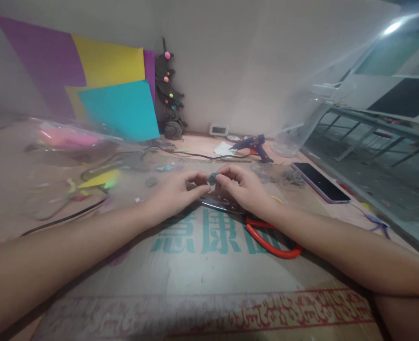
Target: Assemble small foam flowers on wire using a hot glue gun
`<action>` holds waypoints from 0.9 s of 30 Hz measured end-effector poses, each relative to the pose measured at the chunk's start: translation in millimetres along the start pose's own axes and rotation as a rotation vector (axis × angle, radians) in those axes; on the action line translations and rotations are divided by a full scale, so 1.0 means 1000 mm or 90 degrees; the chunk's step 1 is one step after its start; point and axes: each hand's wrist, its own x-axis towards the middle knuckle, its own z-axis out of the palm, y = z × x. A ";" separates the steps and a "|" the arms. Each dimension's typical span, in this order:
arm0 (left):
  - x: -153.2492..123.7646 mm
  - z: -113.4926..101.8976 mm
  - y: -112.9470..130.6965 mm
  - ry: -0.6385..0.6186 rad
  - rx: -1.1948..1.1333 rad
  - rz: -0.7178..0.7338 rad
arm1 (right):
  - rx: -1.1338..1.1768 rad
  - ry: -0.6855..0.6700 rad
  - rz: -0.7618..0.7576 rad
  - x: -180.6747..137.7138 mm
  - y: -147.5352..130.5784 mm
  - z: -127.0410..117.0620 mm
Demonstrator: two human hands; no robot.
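Observation:
My left hand (pixel 181 189) and my right hand (pixel 239 185) meet at the middle of the table, fingers pinched together on a small grey-green rolled piece (pixel 212 178) held between them just above the cardboard sheet (pixel 195 265). Scissors with red handles (pixel 266 237) lie on the cardboard under my right wrist, their blades pointing left beneath my hands.
A purple glue gun (pixel 254 144) stands behind my hands. A phone (pixel 319 182) lies to the right. Coloured paper sheets (pixel 120 109) lean on the wall at back left beside a dark decorated tree figure (pixel 168 90). Cables, paper scraps and a clear plastic bag (pixel 63 142) fill the left side.

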 end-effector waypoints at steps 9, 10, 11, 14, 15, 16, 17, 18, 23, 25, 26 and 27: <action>-0.001 -0.001 0.005 0.036 0.005 -0.047 | -0.020 -0.006 0.001 0.000 -0.002 0.001; -0.001 -0.001 0.006 0.037 0.004 -0.051 | -0.018 -0.008 0.001 0.000 -0.001 0.001; -0.001 -0.001 0.007 0.037 0.004 -0.054 | -0.014 -0.011 0.001 0.000 0.000 0.001; 0.000 -0.001 0.009 0.041 0.000 -0.060 | 0.018 0.004 0.007 -0.001 -0.001 0.000; 0.000 -0.001 0.009 0.045 0.001 -0.060 | 0.025 0.017 0.006 0.000 -0.003 -0.001; 0.000 -0.001 0.009 0.047 0.002 -0.059 | 0.025 0.032 0.002 0.000 -0.006 -0.003; 0.001 -0.001 0.008 0.047 0.003 -0.056 | 0.011 0.046 -0.008 0.001 -0.009 -0.007; 0.001 -0.001 0.007 0.046 0.002 -0.051 | -0.015 0.054 -0.026 0.002 -0.014 -0.012; 0.001 -0.002 -0.001 0.035 -0.029 -0.043 | -0.234 0.058 -0.092 0.015 -0.029 -0.052; 0.001 -0.001 -0.004 0.040 -0.012 -0.041 | -0.401 0.049 -0.045 0.026 -0.021 -0.073; 0.002 -0.001 -0.005 0.043 0.000 -0.038 | -0.480 0.044 0.004 0.031 -0.014 -0.084; 0.002 -0.001 -0.005 0.048 0.011 -0.034 | -0.552 0.037 0.062 0.036 -0.005 -0.095</action>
